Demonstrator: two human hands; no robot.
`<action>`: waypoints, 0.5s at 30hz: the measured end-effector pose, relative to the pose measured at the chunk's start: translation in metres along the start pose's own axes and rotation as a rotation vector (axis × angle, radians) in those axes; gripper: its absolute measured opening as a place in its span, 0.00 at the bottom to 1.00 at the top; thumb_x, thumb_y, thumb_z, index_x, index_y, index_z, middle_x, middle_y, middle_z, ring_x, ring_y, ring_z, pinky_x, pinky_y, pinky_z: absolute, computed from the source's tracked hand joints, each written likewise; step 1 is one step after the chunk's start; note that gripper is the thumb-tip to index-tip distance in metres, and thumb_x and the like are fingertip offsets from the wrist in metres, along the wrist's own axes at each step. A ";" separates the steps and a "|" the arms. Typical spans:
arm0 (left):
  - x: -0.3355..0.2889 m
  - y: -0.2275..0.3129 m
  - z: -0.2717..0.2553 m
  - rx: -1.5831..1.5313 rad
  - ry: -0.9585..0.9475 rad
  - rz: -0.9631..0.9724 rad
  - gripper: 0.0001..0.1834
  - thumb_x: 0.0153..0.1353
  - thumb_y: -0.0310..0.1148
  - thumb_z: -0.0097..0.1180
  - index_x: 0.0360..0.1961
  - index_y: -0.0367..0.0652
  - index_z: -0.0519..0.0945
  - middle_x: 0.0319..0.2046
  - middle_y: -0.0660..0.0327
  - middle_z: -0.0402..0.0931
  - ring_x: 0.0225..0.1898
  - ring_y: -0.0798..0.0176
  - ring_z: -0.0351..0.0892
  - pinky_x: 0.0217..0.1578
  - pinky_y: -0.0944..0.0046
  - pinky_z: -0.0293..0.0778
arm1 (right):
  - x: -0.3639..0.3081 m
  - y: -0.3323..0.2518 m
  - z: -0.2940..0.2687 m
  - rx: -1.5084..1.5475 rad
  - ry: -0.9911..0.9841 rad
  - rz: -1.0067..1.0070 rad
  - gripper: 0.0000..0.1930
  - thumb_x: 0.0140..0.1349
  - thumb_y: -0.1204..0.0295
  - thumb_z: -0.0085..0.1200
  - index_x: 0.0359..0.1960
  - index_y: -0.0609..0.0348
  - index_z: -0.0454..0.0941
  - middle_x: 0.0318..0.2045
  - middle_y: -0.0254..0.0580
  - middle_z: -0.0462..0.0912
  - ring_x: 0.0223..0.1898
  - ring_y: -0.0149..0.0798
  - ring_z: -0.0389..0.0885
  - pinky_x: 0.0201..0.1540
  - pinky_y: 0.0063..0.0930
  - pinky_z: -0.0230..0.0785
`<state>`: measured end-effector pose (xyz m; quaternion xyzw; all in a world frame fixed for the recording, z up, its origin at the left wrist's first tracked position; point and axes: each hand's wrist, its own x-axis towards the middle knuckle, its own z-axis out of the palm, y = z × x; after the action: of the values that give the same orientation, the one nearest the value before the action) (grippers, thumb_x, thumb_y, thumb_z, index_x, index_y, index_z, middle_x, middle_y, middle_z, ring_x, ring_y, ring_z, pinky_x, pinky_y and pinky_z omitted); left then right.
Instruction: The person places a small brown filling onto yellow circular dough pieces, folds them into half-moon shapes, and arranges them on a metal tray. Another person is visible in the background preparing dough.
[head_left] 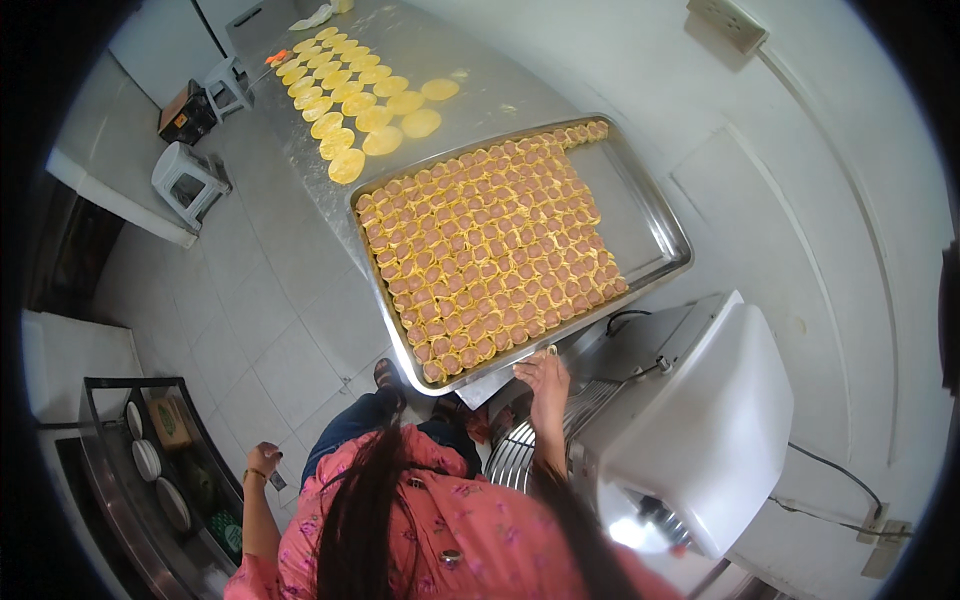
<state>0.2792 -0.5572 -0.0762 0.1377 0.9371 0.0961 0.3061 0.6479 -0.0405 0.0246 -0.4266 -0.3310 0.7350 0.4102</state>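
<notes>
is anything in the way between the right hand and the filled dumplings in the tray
Only the near rim of the metal tray shows between the right hand and the dumplings. Nothing else visible blocks the way; from above, the hand's height against the rim is hard to tell.

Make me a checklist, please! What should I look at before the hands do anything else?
1. Bare room in the tray: ok, there is some along its right side.
2. Pink-topped dumplings inside the tray's rim: ok, they sit in close rows.
3. Yellow dough rounds laid out: ok, they lie on the metal table beyond the tray.
4. Left hand away from the tray: ok, it is low at the person's left side.
5. Right hand empty: cannot tell, its fingertips are too small to see clearly.
</notes>
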 end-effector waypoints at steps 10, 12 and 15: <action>-0.007 0.040 -0.002 -0.008 0.013 -0.020 0.13 0.46 0.34 0.64 0.35 0.42 0.81 0.32 0.56 0.82 0.39 0.57 0.81 0.41 0.61 0.75 | 0.010 0.002 0.016 0.024 0.021 -0.112 0.03 0.65 0.74 0.42 0.34 0.58 0.68 0.25 0.31 0.70 0.26 0.25 0.71 0.29 0.20 0.67; -0.007 0.050 -0.004 0.034 0.011 -0.001 0.13 0.47 0.35 0.64 0.35 0.43 0.82 0.33 0.56 0.82 0.39 0.57 0.81 0.41 0.61 0.75 | 0.013 0.001 0.013 0.006 0.020 -0.131 0.03 0.65 0.75 0.42 0.34 0.57 0.69 0.22 0.28 0.68 0.23 0.23 0.66 0.25 0.19 0.61; -0.006 0.047 -0.011 0.039 -0.005 -0.022 0.13 0.47 0.35 0.64 0.34 0.42 0.82 0.32 0.58 0.82 0.33 0.60 0.82 0.35 0.62 0.75 | 0.019 -0.003 0.010 -0.049 0.028 -0.160 0.04 0.65 0.76 0.42 0.33 0.56 0.69 0.20 0.27 0.66 0.20 0.24 0.64 0.22 0.20 0.57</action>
<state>0.2867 -0.5156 -0.0520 0.1337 0.9394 0.0743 0.3067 0.6346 -0.0239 0.0243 -0.4188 -0.3763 0.6855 0.4616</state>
